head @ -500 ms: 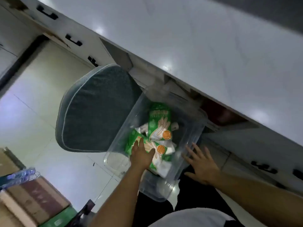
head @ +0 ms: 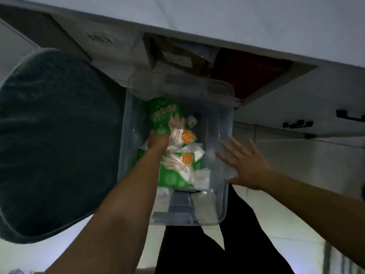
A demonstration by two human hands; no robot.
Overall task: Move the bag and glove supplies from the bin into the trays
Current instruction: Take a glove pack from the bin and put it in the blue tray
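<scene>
Head view: left hand (head: 158, 138) grips a glove pack (head: 167, 115) in the bin (head: 225, 194), right hand (head: 246, 163) splayed on its rim

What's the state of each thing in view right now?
Left hand: inside bin, closed on upper glove pack.
Right hand: open, fingers spread, flat on bin's right wall.
Upper glove pack: gripped, in bin.
Lower glove pack: lying loose in bin.
Clear bin: lidless.
Cabinet: open.

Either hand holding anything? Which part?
Left hand grips the upper green glove pack at its lower left edge. Right hand is spread open on the clear bin wall, holding nothing.
</scene>
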